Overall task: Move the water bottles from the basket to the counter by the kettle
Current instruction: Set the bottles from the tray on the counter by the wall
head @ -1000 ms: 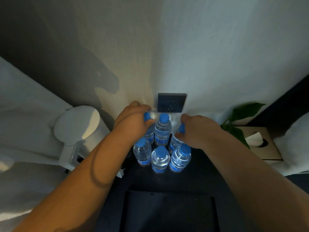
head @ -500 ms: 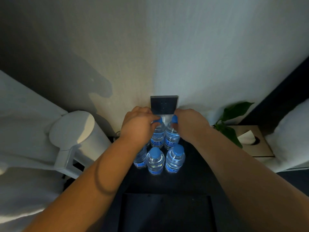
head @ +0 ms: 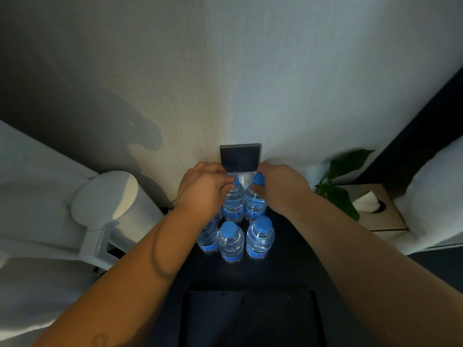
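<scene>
Several clear water bottles with blue caps stand in two rows on the dark counter [head: 295, 261] against the wall. My left hand [head: 203, 191] pinches the cap of the back middle bottle [head: 234, 201]. My right hand [head: 280, 189] pinches the cap of the back right bottle [head: 255, 202]. In front stand a middle bottle [head: 231, 241], a right bottle [head: 260, 237] and a left bottle [head: 209, 236] partly hidden under my left wrist. The white kettle [head: 110, 206] stands to the left of the bottles. No basket is visible.
A dark wall socket [head: 240, 157] sits just behind the bottles. A green plant [head: 343, 181] and a tissue box [head: 375, 206] are at the right. A dark square panel [head: 250, 319] lies at the near edge. White fabric lies at both sides.
Both hands have moved the back bottles closer together toward the wall and the socket. The view has shifted slightly.
</scene>
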Action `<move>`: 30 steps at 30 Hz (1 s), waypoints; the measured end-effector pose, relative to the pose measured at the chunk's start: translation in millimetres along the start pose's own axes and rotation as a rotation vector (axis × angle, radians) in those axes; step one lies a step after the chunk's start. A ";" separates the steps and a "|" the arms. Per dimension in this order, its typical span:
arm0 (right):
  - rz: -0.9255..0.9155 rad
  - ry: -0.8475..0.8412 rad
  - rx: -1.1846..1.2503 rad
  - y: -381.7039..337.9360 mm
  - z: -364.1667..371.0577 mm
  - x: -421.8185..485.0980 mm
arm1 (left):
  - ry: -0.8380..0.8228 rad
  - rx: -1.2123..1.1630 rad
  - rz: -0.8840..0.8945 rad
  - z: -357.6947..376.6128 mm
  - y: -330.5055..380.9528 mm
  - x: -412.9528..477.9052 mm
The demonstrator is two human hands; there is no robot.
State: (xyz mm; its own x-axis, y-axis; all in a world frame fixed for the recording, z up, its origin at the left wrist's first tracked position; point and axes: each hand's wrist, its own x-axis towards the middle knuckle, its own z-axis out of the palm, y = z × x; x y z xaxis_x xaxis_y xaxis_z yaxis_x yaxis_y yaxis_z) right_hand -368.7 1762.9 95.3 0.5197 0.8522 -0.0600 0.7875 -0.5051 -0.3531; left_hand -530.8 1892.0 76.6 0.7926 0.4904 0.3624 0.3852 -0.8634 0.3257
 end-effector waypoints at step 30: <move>-0.174 0.188 -0.007 -7.4 11.1 -28.7 | -0.007 0.096 0.012 -9.5 3.1 -5.8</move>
State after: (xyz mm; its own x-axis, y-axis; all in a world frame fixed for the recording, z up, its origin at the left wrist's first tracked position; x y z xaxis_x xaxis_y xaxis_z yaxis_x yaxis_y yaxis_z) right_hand -393.1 1743.7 89.3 0.4286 0.8861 0.1762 0.8721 -0.3549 -0.3369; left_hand -538.7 1887.6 83.8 0.8007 0.4791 0.3595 0.4186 -0.8769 0.2363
